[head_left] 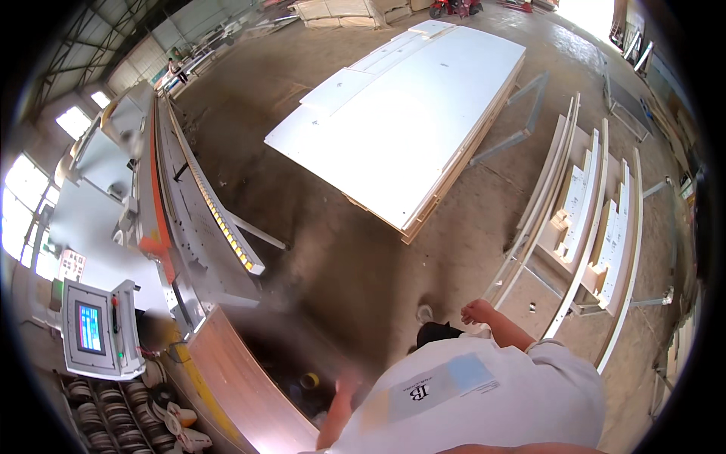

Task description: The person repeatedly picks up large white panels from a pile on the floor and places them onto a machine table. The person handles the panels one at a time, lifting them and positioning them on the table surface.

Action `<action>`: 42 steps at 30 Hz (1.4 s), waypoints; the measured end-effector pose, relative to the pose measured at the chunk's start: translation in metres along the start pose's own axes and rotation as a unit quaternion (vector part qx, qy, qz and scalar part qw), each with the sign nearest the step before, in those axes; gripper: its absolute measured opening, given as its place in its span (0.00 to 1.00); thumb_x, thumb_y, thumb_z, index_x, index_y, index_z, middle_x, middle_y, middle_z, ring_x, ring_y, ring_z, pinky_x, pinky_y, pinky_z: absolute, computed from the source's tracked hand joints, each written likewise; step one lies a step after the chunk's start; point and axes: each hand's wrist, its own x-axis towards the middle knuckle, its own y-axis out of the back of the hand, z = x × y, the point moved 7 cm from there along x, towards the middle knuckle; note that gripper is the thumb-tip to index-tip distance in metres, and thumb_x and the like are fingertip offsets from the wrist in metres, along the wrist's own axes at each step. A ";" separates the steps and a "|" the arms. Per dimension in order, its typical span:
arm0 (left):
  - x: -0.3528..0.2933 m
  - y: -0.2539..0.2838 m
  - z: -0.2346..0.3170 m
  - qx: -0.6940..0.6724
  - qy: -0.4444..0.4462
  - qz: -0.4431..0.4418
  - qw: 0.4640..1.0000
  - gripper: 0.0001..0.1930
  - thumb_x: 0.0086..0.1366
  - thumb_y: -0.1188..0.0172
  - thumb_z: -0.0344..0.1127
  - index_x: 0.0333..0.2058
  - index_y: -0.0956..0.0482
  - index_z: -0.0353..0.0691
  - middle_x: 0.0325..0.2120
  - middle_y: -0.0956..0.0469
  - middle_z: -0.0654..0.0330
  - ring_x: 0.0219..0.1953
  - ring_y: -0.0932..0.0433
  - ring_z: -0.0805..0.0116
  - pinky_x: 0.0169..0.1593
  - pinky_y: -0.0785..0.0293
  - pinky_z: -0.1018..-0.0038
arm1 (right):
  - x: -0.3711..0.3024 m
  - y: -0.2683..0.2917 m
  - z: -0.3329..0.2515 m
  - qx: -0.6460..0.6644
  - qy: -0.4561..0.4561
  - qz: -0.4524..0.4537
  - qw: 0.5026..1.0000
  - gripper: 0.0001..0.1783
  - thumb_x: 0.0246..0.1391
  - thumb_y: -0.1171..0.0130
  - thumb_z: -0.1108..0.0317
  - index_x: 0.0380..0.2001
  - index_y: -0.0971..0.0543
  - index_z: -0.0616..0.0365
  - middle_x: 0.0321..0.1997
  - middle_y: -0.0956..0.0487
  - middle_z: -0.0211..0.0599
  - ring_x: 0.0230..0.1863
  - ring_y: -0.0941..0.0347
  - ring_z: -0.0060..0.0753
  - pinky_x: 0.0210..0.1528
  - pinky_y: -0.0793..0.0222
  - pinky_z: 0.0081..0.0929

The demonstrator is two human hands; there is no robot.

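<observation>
My left hand point(348, 386) is low in front of me, smeared by motion, so its fingers do not show clearly. It is nearest to a dark recess with a yellow ring-shaped thing point(308, 380) in it, beside a wood-grain panel point(234, 363). Out to my right, my right hand point(478, 310) is raised with its fingers curled in. No object shows in it. The closest pieces to it are long pale strips point(522, 261) on a rack.
Large white boards point(423, 121) lie stacked ahead. On the left runs a long machine with a roller rail point(219, 212) and a control screen point(90, 328). Edging rolls point(98, 416) fill shelves below it. Narrow cut panels point(578, 197) lie on the right rack.
</observation>
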 end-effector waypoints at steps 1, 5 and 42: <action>-0.003 -0.005 0.028 0.289 -0.090 -0.008 0.953 0.10 0.66 0.43 0.40 0.37 0.18 0.42 0.31 0.18 0.65 0.32 0.21 0.71 0.32 0.26 0.71 | 0.012 -0.007 -0.019 -0.022 0.020 0.005 1.000 0.20 0.59 0.43 0.51 0.29 0.16 0.57 0.27 0.16 0.40 0.28 0.20 0.34 0.32 0.25 0.37; 0.010 0.000 0.068 0.352 -0.122 0.018 0.928 0.09 0.65 0.43 0.37 0.38 0.18 0.42 0.33 0.18 0.64 0.37 0.20 0.68 0.37 0.24 0.68 | 0.076 -0.032 -0.066 -0.242 0.027 0.016 0.970 0.26 0.57 0.44 0.43 0.23 0.16 0.56 0.28 0.16 0.42 0.32 0.18 0.37 0.37 0.24 0.37; 0.490 0.661 0.449 0.092 -0.115 0.126 0.981 0.18 0.65 0.41 0.46 0.49 0.21 0.44 0.41 0.16 0.55 0.42 0.16 0.57 0.45 0.21 0.68 | 0.592 -0.197 -0.829 -0.300 0.094 -0.025 0.949 0.20 0.57 0.44 0.48 0.29 0.15 0.53 0.24 0.16 0.31 0.27 0.20 0.32 0.36 0.25 0.32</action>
